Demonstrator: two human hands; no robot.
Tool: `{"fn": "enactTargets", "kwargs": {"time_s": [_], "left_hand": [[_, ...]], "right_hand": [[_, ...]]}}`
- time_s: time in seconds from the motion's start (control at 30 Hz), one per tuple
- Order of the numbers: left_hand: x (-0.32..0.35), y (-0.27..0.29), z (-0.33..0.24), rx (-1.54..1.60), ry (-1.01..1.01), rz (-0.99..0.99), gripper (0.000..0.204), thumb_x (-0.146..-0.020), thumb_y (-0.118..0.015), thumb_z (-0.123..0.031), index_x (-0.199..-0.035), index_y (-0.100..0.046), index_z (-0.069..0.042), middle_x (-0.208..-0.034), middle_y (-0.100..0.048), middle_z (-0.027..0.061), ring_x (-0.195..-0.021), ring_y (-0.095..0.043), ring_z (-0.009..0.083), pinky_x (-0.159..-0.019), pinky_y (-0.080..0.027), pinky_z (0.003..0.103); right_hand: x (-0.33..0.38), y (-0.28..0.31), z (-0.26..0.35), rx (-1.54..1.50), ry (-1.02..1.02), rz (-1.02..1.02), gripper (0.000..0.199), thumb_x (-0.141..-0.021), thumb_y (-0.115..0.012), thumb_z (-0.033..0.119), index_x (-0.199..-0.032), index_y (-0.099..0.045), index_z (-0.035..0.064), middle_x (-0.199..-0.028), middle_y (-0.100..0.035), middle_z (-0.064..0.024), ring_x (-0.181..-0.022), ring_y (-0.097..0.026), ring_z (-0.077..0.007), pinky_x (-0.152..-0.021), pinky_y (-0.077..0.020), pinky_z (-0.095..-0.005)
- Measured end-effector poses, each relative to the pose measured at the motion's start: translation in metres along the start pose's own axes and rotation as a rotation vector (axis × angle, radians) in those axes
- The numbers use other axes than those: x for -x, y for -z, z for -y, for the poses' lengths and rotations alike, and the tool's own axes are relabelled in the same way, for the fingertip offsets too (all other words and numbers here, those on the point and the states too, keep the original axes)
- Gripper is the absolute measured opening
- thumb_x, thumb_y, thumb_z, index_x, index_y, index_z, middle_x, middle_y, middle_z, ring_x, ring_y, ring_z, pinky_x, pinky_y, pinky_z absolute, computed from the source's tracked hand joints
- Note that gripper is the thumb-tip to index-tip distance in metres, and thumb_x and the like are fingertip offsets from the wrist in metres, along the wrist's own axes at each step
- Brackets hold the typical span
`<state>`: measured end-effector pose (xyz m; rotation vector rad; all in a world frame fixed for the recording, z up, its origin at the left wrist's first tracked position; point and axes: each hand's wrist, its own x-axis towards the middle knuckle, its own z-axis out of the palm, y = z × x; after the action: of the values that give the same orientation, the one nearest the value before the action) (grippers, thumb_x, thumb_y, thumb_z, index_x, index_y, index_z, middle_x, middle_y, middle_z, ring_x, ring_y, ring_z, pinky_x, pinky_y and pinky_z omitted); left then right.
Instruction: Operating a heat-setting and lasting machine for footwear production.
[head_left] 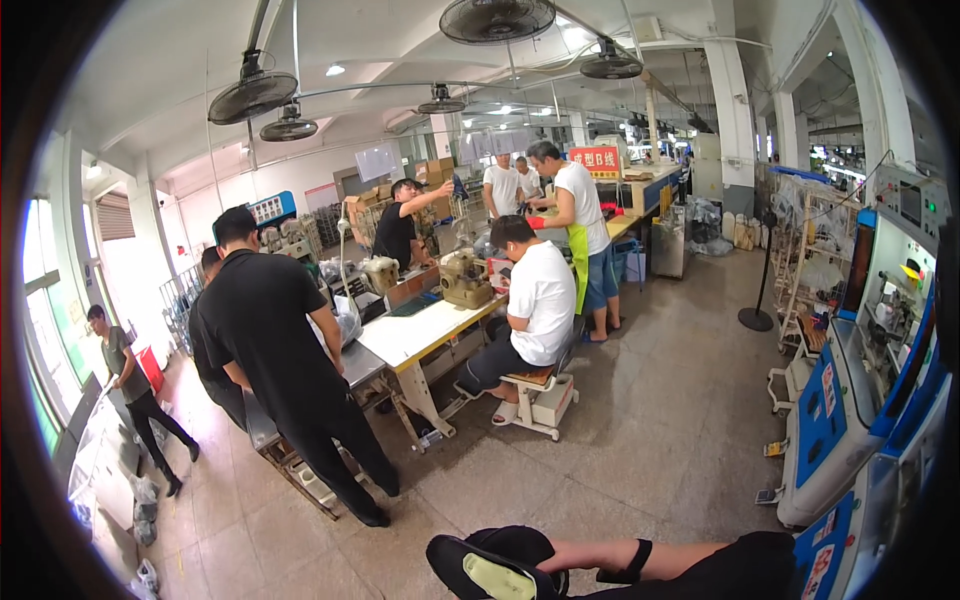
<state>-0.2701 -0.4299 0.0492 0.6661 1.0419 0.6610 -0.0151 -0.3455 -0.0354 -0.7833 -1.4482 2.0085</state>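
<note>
At the lower edge a bare forearm [690, 556] comes in from the right, with a black band [632, 562] round it and a black sleeve behind; I take it for my right arm. Where it ends is a black shoe [455, 562] with a pale yellow-green insole [497, 578] facing up. Another rounded black piece [520, 543] lies against it; its kind is unclear. My right hand appears to hold the shoe, its fingers hidden by the black shapes. My left hand is out of view.
Blue-and-white machines [822, 410] line the right side. Ahead stands a long worktable [405, 335] with a sewing machine [467, 280]. A seated person [545, 300] and several standing people are around it. A black pole stand [756, 319] rises from the tiled floor. Fans hang overhead.
</note>
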Motion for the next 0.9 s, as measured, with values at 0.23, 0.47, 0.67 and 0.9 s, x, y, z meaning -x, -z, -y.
{"fn": "enactTargets", "kwargs": {"time_s": [0.23, 0.47, 0.67, 0.9], "left_hand": [[0.002, 0.003, -0.002, 0.117, 0.032, 0.014, 0.047, -0.085, -0.058, -0.009, -0.130, -0.047, -0.001, -0.137, -0.046, 0.0156, -0.126, -0.045, 0.0256, -0.106, -0.033, 0.034], [-0.001, 0.004, 0.001, 0.063, -0.013, 0.052, 0.050, -0.084, -0.057, -0.008, -0.131, -0.045, 0.000, -0.134, -0.048, 0.0145, -0.124, -0.046, 0.0250, -0.104, -0.035, 0.033], [-0.004, 0.006, 0.004, 0.029, -0.053, 0.088, 0.052, -0.083, -0.056, -0.008, -0.133, -0.043, 0.000, -0.131, -0.050, 0.0133, -0.122, -0.048, 0.0244, -0.103, -0.037, 0.033], [-0.003, 0.004, 0.006, 0.048, -0.110, 0.140, 0.060, -0.083, -0.054, -0.008, -0.139, -0.034, 0.000, -0.134, -0.047, 0.0116, -0.125, -0.044, 0.0246, -0.104, -0.036, 0.034]], "right_hand": [[-0.002, -0.014, 0.027, 0.087, -0.002, 0.014, 0.058, -0.081, -0.063, 0.024, -0.132, -0.047, 0.0017, -0.121, -0.059, -0.0053, -0.108, -0.053, -0.0141, -0.094, -0.0421, -0.0279], [0.015, -0.046, 0.078, 0.171, 0.061, -0.018, 0.069, -0.077, -0.063, 0.021, -0.138, -0.037, 0.0000, -0.133, -0.050, -0.0113, -0.119, -0.048, -0.0198, -0.102, -0.0364, -0.0320], [0.013, -0.044, 0.069, 0.283, 0.231, 0.044, 0.076, -0.074, -0.060, 0.013, -0.142, -0.028, 0.0007, -0.138, -0.043, -0.0140, -0.125, -0.042, -0.0231, -0.106, -0.0325, -0.0340], [0.022, -0.038, 0.062, 0.238, 0.104, 0.049, 0.063, -0.079, -0.064, 0.016, -0.135, -0.040, -0.0015, -0.129, -0.055, -0.0134, -0.118, -0.051, -0.0212, -0.102, -0.0383, -0.0342]]}}
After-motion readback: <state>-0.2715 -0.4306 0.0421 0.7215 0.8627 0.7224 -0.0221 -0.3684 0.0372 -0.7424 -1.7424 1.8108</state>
